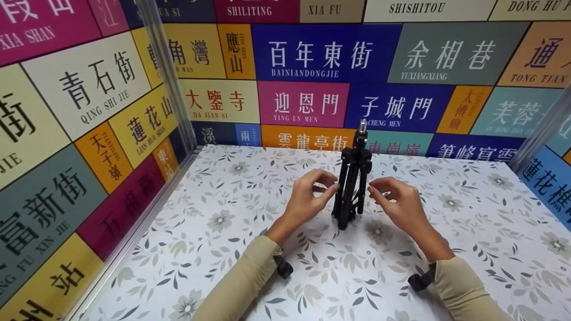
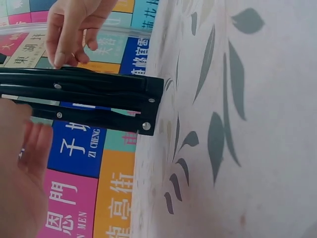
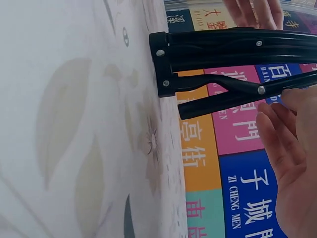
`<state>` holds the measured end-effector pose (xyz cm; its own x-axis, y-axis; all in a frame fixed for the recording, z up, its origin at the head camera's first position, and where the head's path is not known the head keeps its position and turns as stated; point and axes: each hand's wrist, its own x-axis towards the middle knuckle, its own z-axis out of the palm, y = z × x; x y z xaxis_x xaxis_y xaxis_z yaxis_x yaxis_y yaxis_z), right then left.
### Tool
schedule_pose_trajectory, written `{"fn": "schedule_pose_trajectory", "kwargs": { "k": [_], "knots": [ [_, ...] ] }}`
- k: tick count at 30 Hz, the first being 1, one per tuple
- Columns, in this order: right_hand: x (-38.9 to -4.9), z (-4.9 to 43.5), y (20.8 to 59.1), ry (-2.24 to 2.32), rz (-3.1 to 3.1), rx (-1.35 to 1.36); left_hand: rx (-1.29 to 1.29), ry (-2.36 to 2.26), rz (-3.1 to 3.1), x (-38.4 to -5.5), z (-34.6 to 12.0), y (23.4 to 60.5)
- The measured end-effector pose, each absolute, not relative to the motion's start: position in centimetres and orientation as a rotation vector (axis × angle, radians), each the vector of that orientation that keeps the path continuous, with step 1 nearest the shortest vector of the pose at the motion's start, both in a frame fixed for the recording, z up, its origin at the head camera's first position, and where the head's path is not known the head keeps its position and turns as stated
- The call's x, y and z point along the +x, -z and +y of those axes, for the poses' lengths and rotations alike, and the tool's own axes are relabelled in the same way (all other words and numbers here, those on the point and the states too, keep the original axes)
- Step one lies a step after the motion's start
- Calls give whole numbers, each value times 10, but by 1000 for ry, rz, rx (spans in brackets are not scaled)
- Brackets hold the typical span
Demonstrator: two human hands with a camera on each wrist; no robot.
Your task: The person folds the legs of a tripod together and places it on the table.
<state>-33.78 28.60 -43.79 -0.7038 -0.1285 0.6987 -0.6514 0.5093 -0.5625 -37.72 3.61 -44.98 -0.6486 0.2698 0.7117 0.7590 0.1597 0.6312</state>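
A black tripod [image 1: 351, 178] stands upright on the patterned table, its legs folded nearly together. My left hand [image 1: 311, 194] is at its left side, thumb and fingertips pinching a leg. On the other side, my right hand [image 1: 400, 200] pinches a leg between thumb and forefinger. In the right wrist view, that tripod leg [image 3: 213, 102] stands slightly away from the centre, and the right hand [image 3: 294, 148] is at it. The left wrist view has the left hand [image 2: 22, 163] close to the tripod [image 2: 109, 91], partly cut off by the frame.
The table [image 1: 250, 267] has a white cover printed with grey leaves and flowers. Behind it rises a wall [image 1: 303, 53] of coloured panels with writing, and another panelled wall [image 1: 89, 147] stands at the left. Black wrist straps [image 1: 285, 267] sit at both cuffs.
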Motion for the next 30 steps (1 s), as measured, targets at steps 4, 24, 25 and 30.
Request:
{"fn": "schedule_pose_trajectory", "kwargs": {
  "k": [4, 24, 25, 30],
  "knots": [
    [-331, 281, 432, -1161, -2174, 621, -1077, 1589, -2012, -374, 38, 450],
    [-329, 274, 440, -1309, -2260, 631, -1170, 1595, -2091, -354, 42, 443],
    [-329, 274, 439, -1314, -2259, 631, -1171, 1599, -2089, -356, 42, 445],
    [-329, 273, 438, -1326, -2256, 635, -1169, 1565, -2110, -367, 43, 457]
  ]
}}
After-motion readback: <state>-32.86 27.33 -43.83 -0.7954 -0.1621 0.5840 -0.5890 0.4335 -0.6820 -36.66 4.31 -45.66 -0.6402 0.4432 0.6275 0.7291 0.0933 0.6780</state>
